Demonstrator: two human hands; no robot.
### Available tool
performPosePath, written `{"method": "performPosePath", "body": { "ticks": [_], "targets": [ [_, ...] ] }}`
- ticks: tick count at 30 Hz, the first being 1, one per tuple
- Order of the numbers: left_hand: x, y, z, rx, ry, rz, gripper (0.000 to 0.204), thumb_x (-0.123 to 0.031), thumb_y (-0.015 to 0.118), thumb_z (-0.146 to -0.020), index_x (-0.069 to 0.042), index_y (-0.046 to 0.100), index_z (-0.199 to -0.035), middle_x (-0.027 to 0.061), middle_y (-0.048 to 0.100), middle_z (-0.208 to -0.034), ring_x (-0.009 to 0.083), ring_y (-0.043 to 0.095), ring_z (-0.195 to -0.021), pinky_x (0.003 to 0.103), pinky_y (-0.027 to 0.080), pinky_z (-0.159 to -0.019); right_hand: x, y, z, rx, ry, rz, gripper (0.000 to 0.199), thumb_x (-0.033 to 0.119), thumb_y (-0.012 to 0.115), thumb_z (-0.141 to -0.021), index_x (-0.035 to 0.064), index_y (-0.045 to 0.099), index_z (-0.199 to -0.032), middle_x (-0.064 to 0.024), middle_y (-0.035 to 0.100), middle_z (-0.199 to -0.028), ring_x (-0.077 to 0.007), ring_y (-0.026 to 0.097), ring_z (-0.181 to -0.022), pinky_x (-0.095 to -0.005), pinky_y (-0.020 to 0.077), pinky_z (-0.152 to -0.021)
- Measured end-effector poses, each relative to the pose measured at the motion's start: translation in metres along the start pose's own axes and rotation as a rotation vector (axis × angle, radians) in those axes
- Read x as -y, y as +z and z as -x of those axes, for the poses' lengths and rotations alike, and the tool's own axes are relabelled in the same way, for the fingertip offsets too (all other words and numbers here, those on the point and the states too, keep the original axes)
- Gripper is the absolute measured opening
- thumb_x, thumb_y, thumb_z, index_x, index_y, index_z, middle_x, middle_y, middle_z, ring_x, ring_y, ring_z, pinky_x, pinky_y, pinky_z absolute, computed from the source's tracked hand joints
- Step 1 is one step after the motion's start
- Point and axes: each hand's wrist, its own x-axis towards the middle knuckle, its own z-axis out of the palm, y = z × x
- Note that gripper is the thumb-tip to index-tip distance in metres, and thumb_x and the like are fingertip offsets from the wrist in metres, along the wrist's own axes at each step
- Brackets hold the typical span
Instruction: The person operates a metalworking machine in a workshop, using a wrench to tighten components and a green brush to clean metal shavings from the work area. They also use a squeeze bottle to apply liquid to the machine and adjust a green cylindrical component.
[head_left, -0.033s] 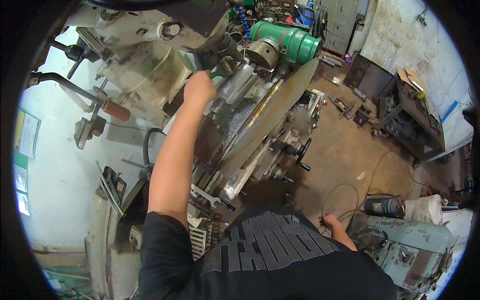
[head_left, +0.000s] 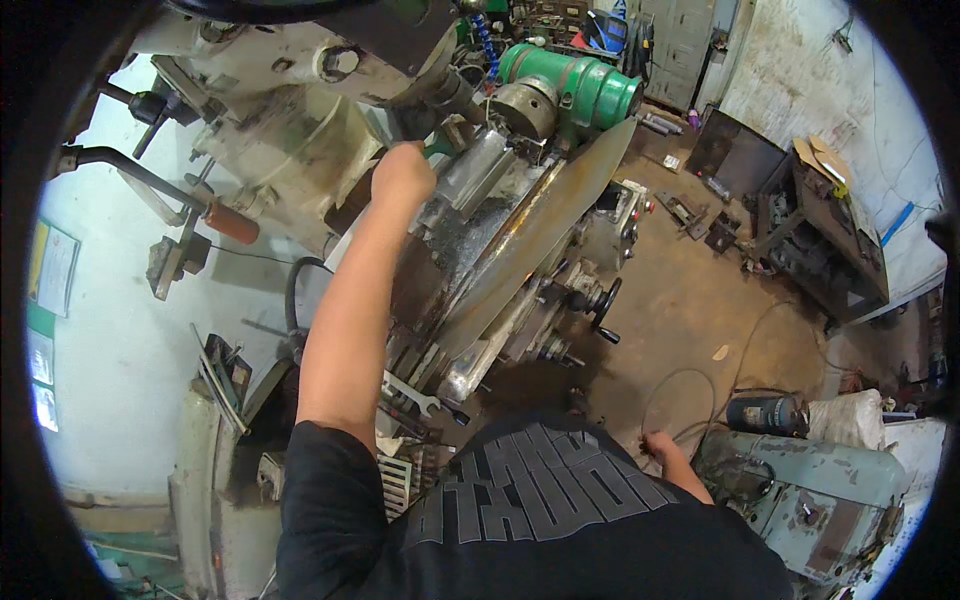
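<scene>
My left hand (head_left: pixel 404 176) reaches forward, closed around the green handle of a brush (head_left: pixel 440 146) whose head is partly hidden. Just right of the brush lies a shiny grey metal workpiece (head_left: pixel 474 172) on the milling machine's table. The machine's spindle (head_left: pixel 450 97) hangs directly above and beyond the brush. Metal chips (head_left: pixel 482 228) are scattered on the table, on the near side of the workpiece. Low by my right side, my right hand (head_left: pixel 658 445) has its fingers curled in; anything inside them is too small to tell.
A round chuck (head_left: pixel 526 108) and a green cylindrical unit (head_left: pixel 585 85) stand beyond the workpiece. A curved sheet guard (head_left: pixel 545 240) runs along the table's right side, with a crank handwheel (head_left: pixel 606 310) below. A wrench (head_left: pixel 412 392) lies near me; a cable (head_left: pixel 680 375) loops on the floor.
My left hand and the brush have shifted very slightly to the right. My right hand stays by my side.
</scene>
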Motion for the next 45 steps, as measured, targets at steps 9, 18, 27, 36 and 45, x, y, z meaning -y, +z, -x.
{"method": "performPosePath", "body": {
  "ticks": [9, 18, 27, 36, 45],
  "targets": [
    [-0.003, -0.015, -0.002, 0.072, 0.087, -0.207, 0.037, -0.009, 0.056, -0.088, -0.012, 0.073, -0.12, 0.0175, 0.068, -0.125, 0.0372, 0.067, -0.113, 0.047, 0.055, -0.094, -0.034, 0.003, 0.015, 0.006, -0.025, 0.054, 0.025, 0.021, 0.053, -0.101, 0.0034, 0.07, -0.094, -0.0082, 0.066, -0.073, -0.0215, 0.061, -0.06, -0.0373, 0.0419, -0.052],
    [0.0, -0.058, 0.022, -0.013, 0.159, -0.295, 0.036, -0.006, 0.057, -0.089, -0.017, 0.075, -0.119, 0.0184, 0.072, -0.11, 0.0376, 0.07, -0.103, 0.048, 0.056, -0.088, -0.014, 0.004, 0.032, -0.046, -0.002, 0.413, 0.028, 0.022, 0.056, -0.096, 0.0017, 0.073, -0.105, -0.0136, 0.073, -0.088, -0.0288, 0.065, -0.07, -0.0458, 0.05, -0.063],
    [-0.007, -0.016, 0.003, -0.062, 0.151, -0.222, 0.025, -0.009, 0.059, -0.088, -0.007, 0.076, -0.106, 0.0194, 0.072, -0.111, 0.0381, 0.071, -0.104, 0.048, 0.057, -0.088, -0.004, -0.005, 0.018, 0.004, -0.025, -0.015, 0.027, 0.018, 0.054, -0.096, -0.0009, 0.07, -0.107, -0.0134, 0.071, -0.085, -0.0237, 0.063, -0.066, -0.038, 0.0509, -0.061],
    [0.031, -0.078, 0.055, -0.044, 0.139, -0.289, 0.026, -0.007, 0.06, -0.089, -0.012, 0.078, -0.108, 0.016, 0.073, -0.112, 0.037, 0.071, -0.103, 0.048, 0.057, -0.088, -0.023, 0.0, 0.04, 0.071, -0.291, 0.516, 0.022, 0.021, 0.06, -0.098, 0.0042, 0.074, -0.101, -0.0116, 0.07, -0.082, -0.0273, 0.064, -0.066, -0.0418, 0.0467, -0.054],
    [0.012, -0.03, 0.042, -0.192, 0.169, -0.189, 0.019, -0.004, 0.061, -0.087, -0.004, 0.075, -0.1, 0.0174, 0.07, -0.11, 0.0357, 0.071, -0.102, 0.047, 0.059, -0.083, -0.018, -0.012, 0.008, 0.071, -0.354, 0.514, 0.021, 0.015, 0.058, -0.098, -0.0029, 0.068, -0.104, -0.0124, 0.067, -0.081, -0.0283, 0.065, -0.063, -0.0456, 0.0518, -0.053]
  ]
}}
